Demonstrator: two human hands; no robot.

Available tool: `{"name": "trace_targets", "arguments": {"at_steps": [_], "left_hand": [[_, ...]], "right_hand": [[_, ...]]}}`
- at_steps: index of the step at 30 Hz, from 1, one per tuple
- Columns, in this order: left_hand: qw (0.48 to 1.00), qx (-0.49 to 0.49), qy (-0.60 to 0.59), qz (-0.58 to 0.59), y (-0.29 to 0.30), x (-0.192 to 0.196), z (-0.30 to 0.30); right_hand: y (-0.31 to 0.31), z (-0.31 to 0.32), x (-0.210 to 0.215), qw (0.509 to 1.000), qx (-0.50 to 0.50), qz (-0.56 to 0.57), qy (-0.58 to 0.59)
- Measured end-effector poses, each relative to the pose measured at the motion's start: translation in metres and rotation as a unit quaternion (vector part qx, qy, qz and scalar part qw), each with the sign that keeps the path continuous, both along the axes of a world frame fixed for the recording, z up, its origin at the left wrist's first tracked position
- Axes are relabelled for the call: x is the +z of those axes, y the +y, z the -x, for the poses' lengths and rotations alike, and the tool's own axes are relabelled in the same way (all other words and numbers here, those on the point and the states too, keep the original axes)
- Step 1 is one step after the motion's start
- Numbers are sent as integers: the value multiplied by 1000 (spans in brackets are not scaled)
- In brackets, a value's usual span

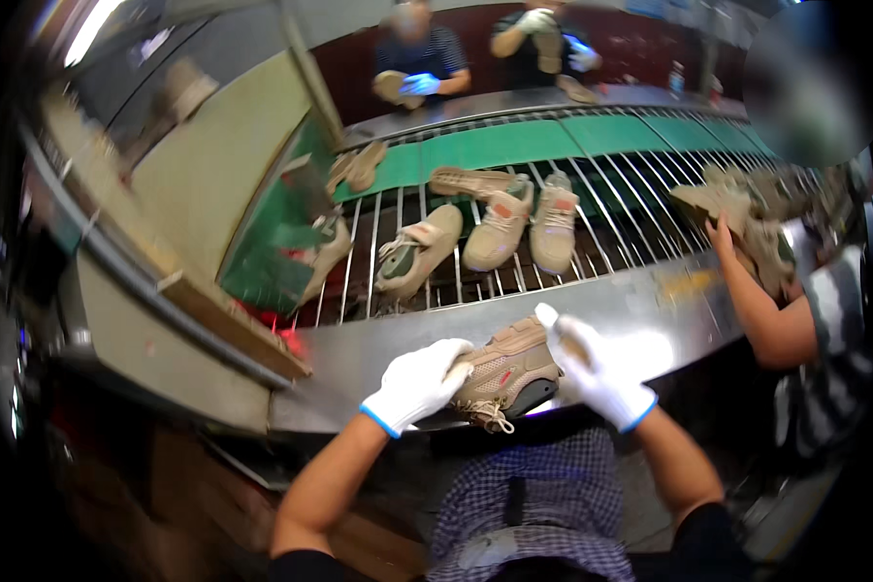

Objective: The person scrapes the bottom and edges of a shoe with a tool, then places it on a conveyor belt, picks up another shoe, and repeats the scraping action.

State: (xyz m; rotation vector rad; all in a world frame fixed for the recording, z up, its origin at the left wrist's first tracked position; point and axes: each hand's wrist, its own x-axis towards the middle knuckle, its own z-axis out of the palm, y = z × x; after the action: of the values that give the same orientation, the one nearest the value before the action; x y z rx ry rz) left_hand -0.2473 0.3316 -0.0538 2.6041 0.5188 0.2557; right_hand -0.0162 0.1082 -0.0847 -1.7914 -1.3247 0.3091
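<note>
A tan lace-up shoe (509,364) with a dark patch and loose laces lies on its side over the metal ledge in front of me. My left hand (422,383), in a white glove with a blue cuff, is closed on one end of it. At the shoe's other side is my right hand (597,373), gloved the same way and smeared by motion. A bright white tip shows at its upper end and a tan patch lies among its fingers; whether it grips something cannot be made out.
Beyond the metal ledge (349,354), a rod conveyor (606,218) with green panels carries tan shoes (500,228) and soles. At left stands a machine housing (233,155) with a green flap. A neighbour's arm (761,310) holds shoes at right; two gloved people work across.
</note>
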Motion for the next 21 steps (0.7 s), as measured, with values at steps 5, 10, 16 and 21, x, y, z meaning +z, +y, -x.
{"name": "trace_targets", "arguments": {"at_steps": [5,10,16,21], "left_hand": [[983,9,-103,-153,-26,-8,19],[968,-8,-161,-193,-32,-23,18],[951,90,-294,43,-21,-40,39],[854,-24,-448,263,-20,-1,1]], "right_hand": [[-13,-40,-9,946,-151,139,-250],[-13,11,-37,986,29,161,-15],[26,65,-21,949,-42,-51,308],[52,68,70,953,75,-268,117]]}}
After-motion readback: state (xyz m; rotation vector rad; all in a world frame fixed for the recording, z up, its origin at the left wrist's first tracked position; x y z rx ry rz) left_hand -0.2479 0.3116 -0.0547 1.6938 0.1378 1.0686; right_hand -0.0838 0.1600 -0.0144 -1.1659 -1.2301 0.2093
